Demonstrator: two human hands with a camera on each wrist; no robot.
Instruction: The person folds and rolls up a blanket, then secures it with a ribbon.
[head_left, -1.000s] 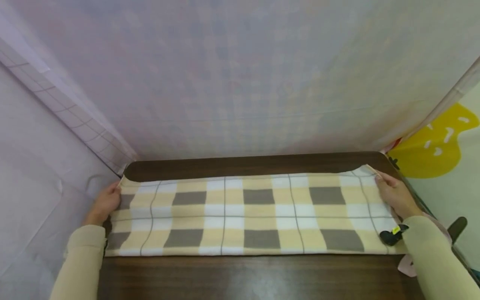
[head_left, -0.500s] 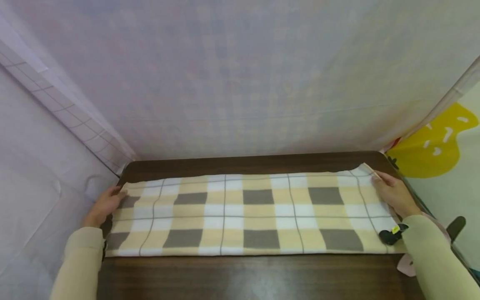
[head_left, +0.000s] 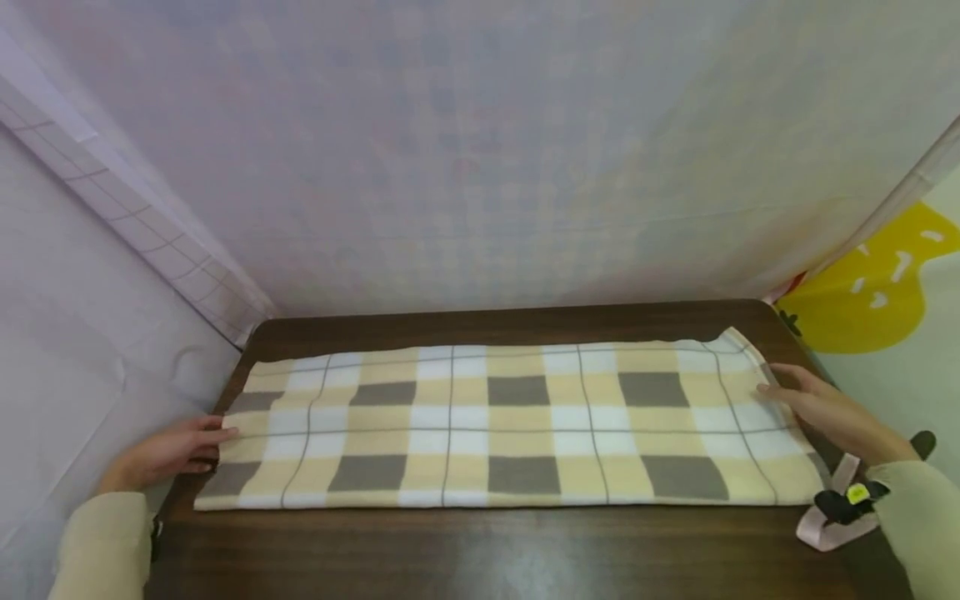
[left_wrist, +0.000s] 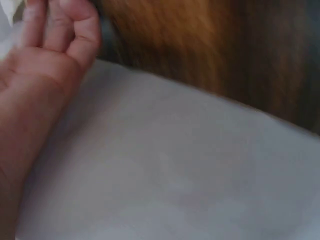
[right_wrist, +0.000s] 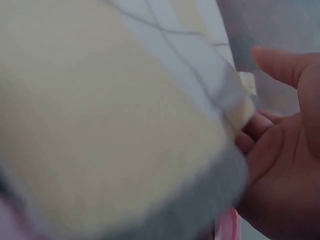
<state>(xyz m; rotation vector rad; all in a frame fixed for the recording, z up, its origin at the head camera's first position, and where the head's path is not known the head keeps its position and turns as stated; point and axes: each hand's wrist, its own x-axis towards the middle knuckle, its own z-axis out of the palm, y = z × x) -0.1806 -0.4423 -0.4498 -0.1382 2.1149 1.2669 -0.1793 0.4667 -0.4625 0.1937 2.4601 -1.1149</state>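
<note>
A plaid cloth [head_left: 517, 425] in cream, white and grey-brown lies spread as a long strip across the brown wooden table [head_left: 450, 550]. At its left end is my left hand [head_left: 168, 450], thumb tip at the cloth's edge and fingers loosely bent. The left wrist view shows this left hand [left_wrist: 55, 55] palm up with relaxed fingers. My right hand [head_left: 832, 408] is at the other end, thumb and fingers apart. In the right wrist view, the right hand's fingers [right_wrist: 255, 127] reach behind the cloth's edge [right_wrist: 235, 100], its thumb held away from the fabric.
A pale curtain [head_left: 480, 167] hangs behind the table, and a white sheet [head_left: 67, 333] runs along the left. On the right hangs a cloth with a yellow print [head_left: 862, 292]. A pink strap [head_left: 825, 529] lies by the right wrist, near a black wrist device [head_left: 843, 504].
Both hands have let go of the cloth's far corners. The left hand has moved outward and toward me along the edge; the right has shifted outward. The cloth's ends lie flatter.
</note>
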